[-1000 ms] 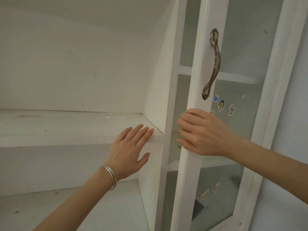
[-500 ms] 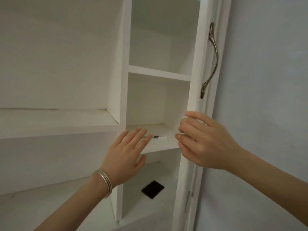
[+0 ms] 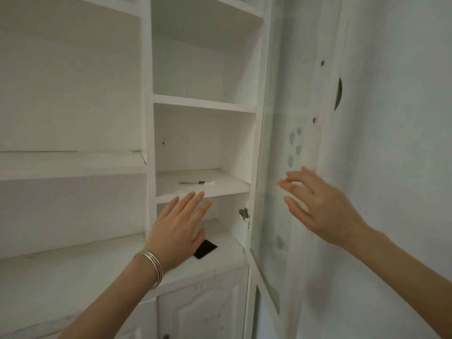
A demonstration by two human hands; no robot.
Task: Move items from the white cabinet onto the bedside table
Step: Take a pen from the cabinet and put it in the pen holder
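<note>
The white cabinet (image 3: 149,133) stands open in front of me. A thin pen-like item (image 3: 197,183) lies on the middle shelf of the narrow right section. A flat black square item (image 3: 206,248) lies on the shelf below, partly hidden by my left hand (image 3: 178,231), which is flat with fingers spread, just below the pen's shelf, holding nothing. My right hand (image 3: 315,206) is open with fingers apart in front of the glass door (image 3: 276,167), apart from its frame. The bedside table is out of view.
The glass door is swung wide open to the right, against the pale wall (image 3: 403,167), with faded stickers on its pane. A metal hinge (image 3: 244,213) sits on the cabinet's right side. Closed lower doors (image 3: 203,311) are beneath the shelves.
The glass door has swung fully open to the right. My right hand has let go of its edge and opened. My left hand has shifted right toward the narrow section.
</note>
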